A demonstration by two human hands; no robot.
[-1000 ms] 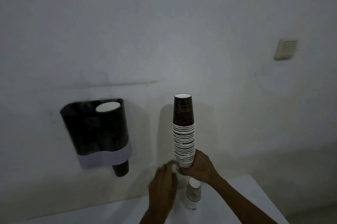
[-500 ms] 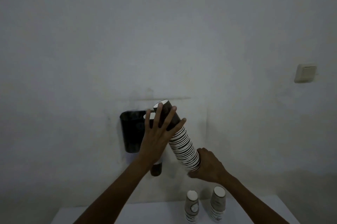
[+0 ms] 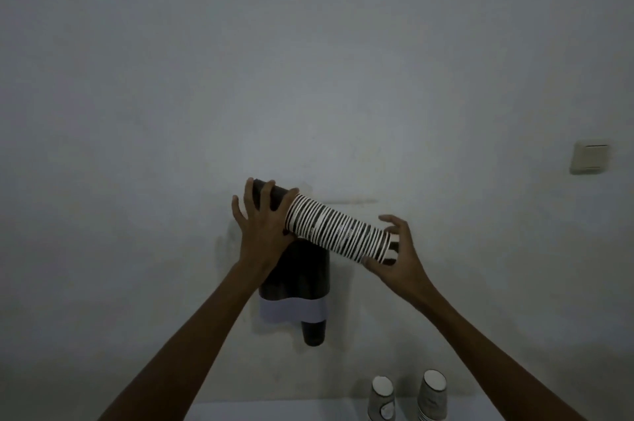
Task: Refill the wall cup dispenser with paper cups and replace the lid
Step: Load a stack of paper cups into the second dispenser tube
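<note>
Both hands grip the cup stack (image 3: 338, 232) (tilted nearly level) above the dispenser (image 3: 295, 280): left hand (image 3: 264, 228) clasps its dark end, right hand (image 3: 394, 259) its rim end.

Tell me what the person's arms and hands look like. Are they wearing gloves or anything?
No gloves. Both hands are bare: the left hand and the right hand. Both forearms are bare too, with no sleeves showing up to the picture's edge. I see no watch, ring or bracelet, though the room is dim, so something small could be missed. The fingers are long and slim.
</note>
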